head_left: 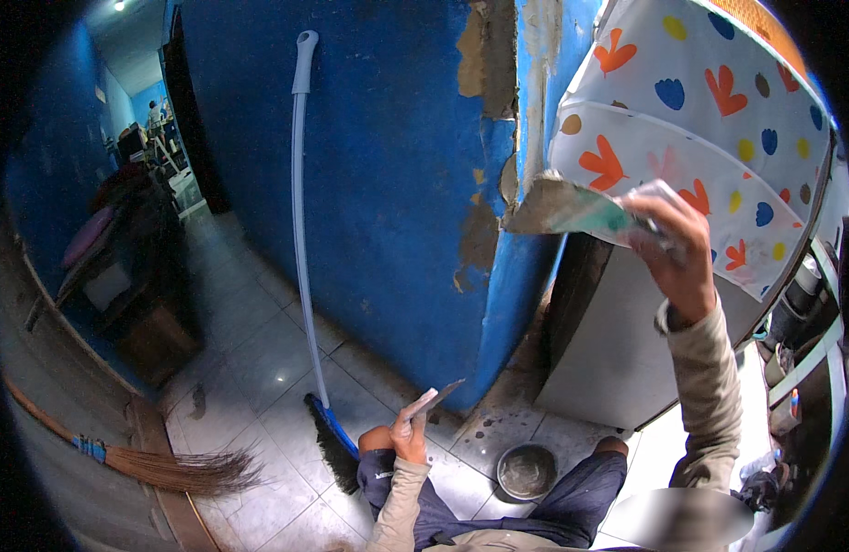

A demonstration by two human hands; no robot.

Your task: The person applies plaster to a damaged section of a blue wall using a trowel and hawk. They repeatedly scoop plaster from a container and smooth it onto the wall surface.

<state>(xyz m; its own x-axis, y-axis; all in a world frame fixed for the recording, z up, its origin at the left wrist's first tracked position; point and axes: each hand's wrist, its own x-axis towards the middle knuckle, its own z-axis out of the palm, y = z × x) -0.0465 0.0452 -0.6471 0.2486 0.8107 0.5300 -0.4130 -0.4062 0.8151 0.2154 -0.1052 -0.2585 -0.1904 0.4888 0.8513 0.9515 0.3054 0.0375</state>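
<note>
Raised at the right, my right hand is closed round a putty knife with a wide, grey-smeared blade and a green part near the grip. The blade's tip is close to the corner of the blue wall, where paint is chipped and grey patches show. Low in the middle, above my knee, my left hand pinches a thin, flat scraper, seen nearly edge-on. Between my legs a round, dark bowl stands on the floor with a greyish film inside.
A blue-and-white long-handled broom leans on the wall left of me. A twig broom lies at the lower left. A white cabinet under a patterned cloth stands close on the right. Dark spots mark the tiled floor.
</note>
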